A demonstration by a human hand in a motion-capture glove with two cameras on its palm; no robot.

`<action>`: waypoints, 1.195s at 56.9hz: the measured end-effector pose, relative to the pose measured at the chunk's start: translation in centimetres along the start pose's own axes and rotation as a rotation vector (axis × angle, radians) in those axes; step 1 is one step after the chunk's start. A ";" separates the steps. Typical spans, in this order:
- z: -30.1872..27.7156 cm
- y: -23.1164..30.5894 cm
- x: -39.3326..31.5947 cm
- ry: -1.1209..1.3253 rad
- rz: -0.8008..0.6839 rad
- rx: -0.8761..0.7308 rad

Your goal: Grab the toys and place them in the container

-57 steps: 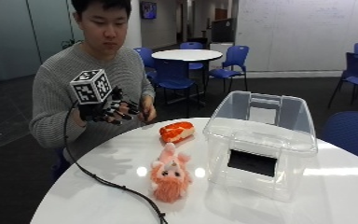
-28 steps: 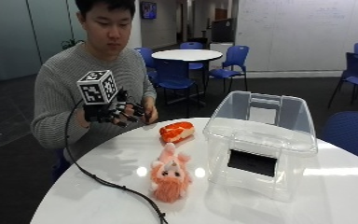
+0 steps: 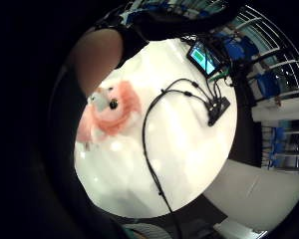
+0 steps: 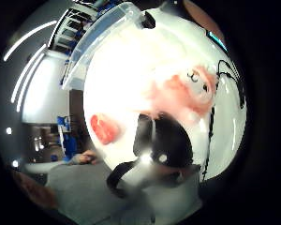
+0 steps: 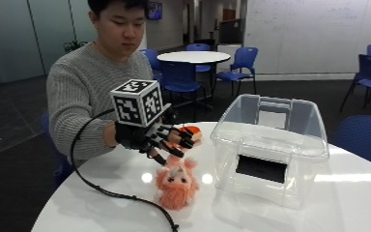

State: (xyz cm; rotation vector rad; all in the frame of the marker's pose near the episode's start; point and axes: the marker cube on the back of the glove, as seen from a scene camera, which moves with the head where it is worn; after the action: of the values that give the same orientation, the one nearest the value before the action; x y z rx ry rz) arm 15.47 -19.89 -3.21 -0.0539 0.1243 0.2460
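Observation:
A pink plush toy (image 5: 176,186) lies on the round white table (image 5: 346,193), in front of a clear plastic container (image 5: 269,150) that has no lid. My gloved right hand (image 5: 156,137) hovers just above the plush's head, its fingers spread and holding nothing. Behind the hand sits a small orange-red toy (image 5: 191,131), partly hidden. In the thumb side palm view the plush (image 4: 187,93) and the red toy (image 4: 104,129) lie on the table, with the container's rim (image 4: 107,33) beyond. The little finger side palm view has the plush (image 3: 109,112) close below.
A black cable (image 5: 118,195) trails from the glove across the table's near left side. The little finger side palm view shows a small screen device (image 3: 203,57) and a black box (image 3: 218,110) on the table. Blue chairs and another table stand behind.
My right hand has moved away from the person's chest, forward and down to just over the pink plush. The toys and the container have stayed put.

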 end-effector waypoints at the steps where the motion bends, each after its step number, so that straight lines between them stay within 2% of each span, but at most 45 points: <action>1: 0.0 -0.3 0.1 -0.003 0.002 -0.004; 10: 1.9 -1.4 -0.5 -0.004 -0.009 -0.052; 26: 10.4 -1.8 -0.7 -0.092 0.029 -0.228; 36: 11.3 -2.3 -1.1 0.029 0.042 -0.297; 44: 12.3 -3.0 -0.6 -0.006 0.083 -0.259; 60: 12.8 -2.6 -1.4 0.057 0.054 -0.210; 64: 13.0 -2.6 -1.4 0.061 0.041 -0.127; 68: 13.1 -2.8 -1.2 0.048 0.023 0.031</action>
State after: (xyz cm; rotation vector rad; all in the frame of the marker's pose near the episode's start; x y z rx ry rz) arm 16.53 -21.98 10.04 -0.0272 0.1765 0.2663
